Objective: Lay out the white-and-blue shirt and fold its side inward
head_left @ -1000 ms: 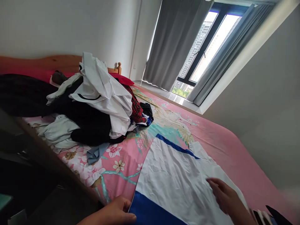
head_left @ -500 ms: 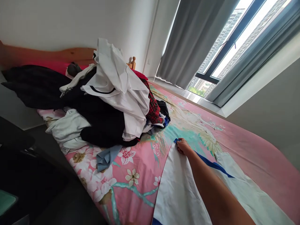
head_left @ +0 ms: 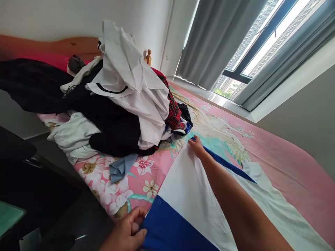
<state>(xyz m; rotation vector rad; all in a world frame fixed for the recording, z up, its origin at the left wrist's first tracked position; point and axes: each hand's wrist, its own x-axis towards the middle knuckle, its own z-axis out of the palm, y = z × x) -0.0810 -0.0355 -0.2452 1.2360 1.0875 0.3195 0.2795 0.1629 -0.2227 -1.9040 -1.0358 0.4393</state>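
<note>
- Head view: a white and blue garment [head_left: 188, 184] lies spread flat on the pink floral bed [head_left: 274, 157], filling the lower centre and lower right of the frame.
- Left hand [head_left: 128, 232], bottom centre, has its grip closed on the garment's near blue corner.
- Right hand [head_left: 196, 146], mid-frame, pinches the far blue-edged corner, arm stretched across the cloth.
- Clothes pile [head_left: 117, 94] sits in the upper left, just beyond the far corner.

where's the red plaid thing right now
The red plaid cloth sits mid-frame in the clothes pile, under the white shirt, just beyond the right hand.
</note>
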